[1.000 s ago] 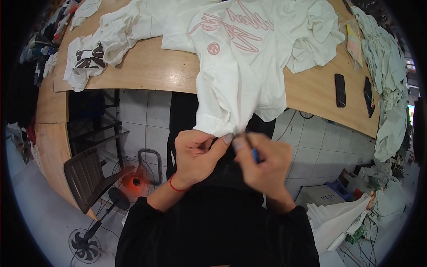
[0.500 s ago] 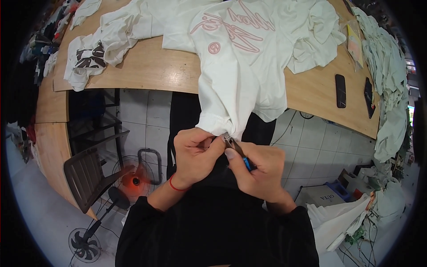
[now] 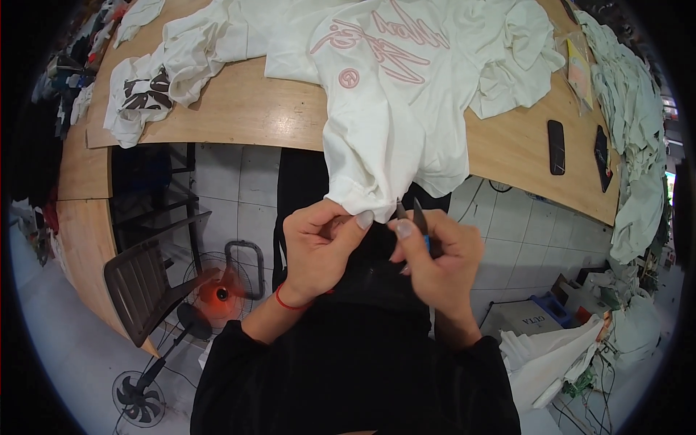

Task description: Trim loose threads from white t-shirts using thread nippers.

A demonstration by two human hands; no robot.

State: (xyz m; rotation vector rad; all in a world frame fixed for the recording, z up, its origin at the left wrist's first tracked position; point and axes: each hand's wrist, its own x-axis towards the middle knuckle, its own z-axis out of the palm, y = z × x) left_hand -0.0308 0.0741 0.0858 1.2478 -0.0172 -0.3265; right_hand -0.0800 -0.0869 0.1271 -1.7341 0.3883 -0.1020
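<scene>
A white shirt (image 3: 406,138) with pink line lettering hangs over the near table edge toward me. My left hand (image 3: 319,243) pinches the shirt's lower end, a sleeve by its look, between thumb and fingers. Thread snips (image 3: 420,219) with dark blades and a bit of blue are gripped in my right hand (image 3: 444,254). Their blades stand apart and point away from me, just right of the pinched cloth. Part of the snips' handle is hidden by my fingers.
The wooden table (image 3: 279,116) holds more white garments (image 3: 196,61) at left, a black phone (image 3: 555,148) and a dark flat object (image 3: 602,159) at right. A pale cloth pile (image 3: 627,123) lines the right side. Below left stand a brown chair (image 3: 138,290) and a fan (image 3: 221,293).
My right hand has drawn back to the right with the snips, away from the cloth and my left fingers. The snips' blades now stand apart. My left hand keeps its pinch.
</scene>
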